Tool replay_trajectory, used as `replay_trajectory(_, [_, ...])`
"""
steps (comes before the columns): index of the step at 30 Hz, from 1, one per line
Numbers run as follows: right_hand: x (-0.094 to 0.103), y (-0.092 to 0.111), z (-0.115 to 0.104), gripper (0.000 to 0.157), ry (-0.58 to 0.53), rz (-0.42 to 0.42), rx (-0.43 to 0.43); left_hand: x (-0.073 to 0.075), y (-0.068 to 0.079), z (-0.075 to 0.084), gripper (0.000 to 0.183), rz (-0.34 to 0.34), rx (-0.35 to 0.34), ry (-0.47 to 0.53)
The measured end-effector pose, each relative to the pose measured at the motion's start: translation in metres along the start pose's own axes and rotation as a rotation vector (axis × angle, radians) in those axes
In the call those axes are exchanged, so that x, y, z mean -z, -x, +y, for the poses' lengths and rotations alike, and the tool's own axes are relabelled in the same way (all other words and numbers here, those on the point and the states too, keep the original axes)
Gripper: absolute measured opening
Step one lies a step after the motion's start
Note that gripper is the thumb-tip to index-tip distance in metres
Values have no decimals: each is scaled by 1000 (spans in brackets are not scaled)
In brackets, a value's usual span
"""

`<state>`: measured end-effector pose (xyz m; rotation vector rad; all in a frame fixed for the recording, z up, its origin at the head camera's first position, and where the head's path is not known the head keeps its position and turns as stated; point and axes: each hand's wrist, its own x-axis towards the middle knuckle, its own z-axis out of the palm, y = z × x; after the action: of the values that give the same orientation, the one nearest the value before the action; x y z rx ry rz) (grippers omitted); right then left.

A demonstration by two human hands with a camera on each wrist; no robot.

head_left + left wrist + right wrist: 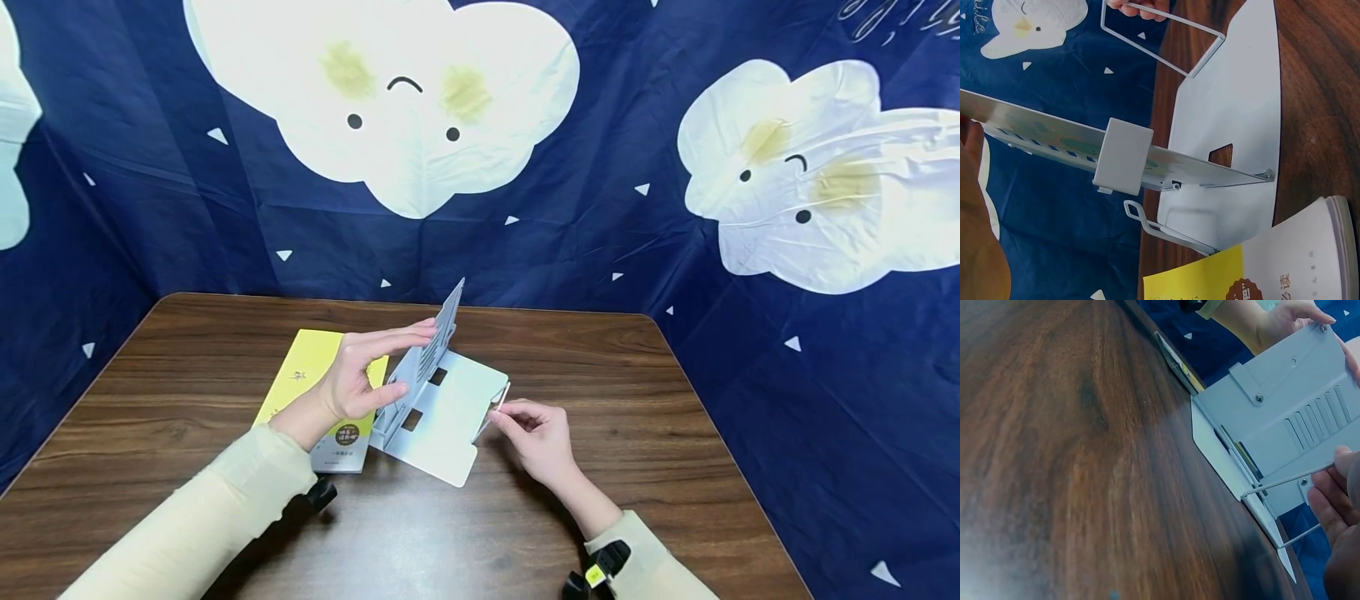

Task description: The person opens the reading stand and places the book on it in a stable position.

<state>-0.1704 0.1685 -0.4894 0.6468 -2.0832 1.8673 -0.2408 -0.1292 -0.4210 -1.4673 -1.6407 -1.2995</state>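
A pale metal book stand (pixel 450 408) has a flat base with cut-outs and a slotted panel (pixel 1285 406) raised at a steep slant. My left hand (pixel 356 375) touches the raised panel with fairly straight fingers, the thumb spread away from them. On the base's right side, my right hand (pixel 536 433) pinches a thin wire frame (pixel 1204 59) between thumb and fingers. That wire stands tilted up from the base edge. In the left wrist view, a small block-like clip (pixel 1124 156) sits on the panel, and a bent wire prop (pixel 1166 231) shows beside it.
A yellow and grey book (pixel 307 367) lies left of the stand, partly hidden by my left hand and forearm. The wooden table (pixel 600 375) ends at a dark blue cloth (pixel 600 267) printed with clouds. Dark wrist devices (pixel 607 562) sit at my sleeves.
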Motion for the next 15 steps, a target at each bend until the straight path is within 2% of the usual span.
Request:
replay_trajectory(4, [-3, -3, 1, 2, -6, -24, 11, 0, 0, 1, 58, 1, 5, 0])
replay_trajectory(7, [-5, -5, 3, 5, -14, -41, 12, 0, 0, 1, 57, 2, 12, -2])
replay_trajectory(10, [-8, -6, 4, 2, -17, -42, 0, 0, 1, 1, 56, 2, 16, -1])
replay_trajectory(15, [-12, -8, 5, 4, -28, -46, 4, 0, 2, 1, 53, 0, 23, 4])
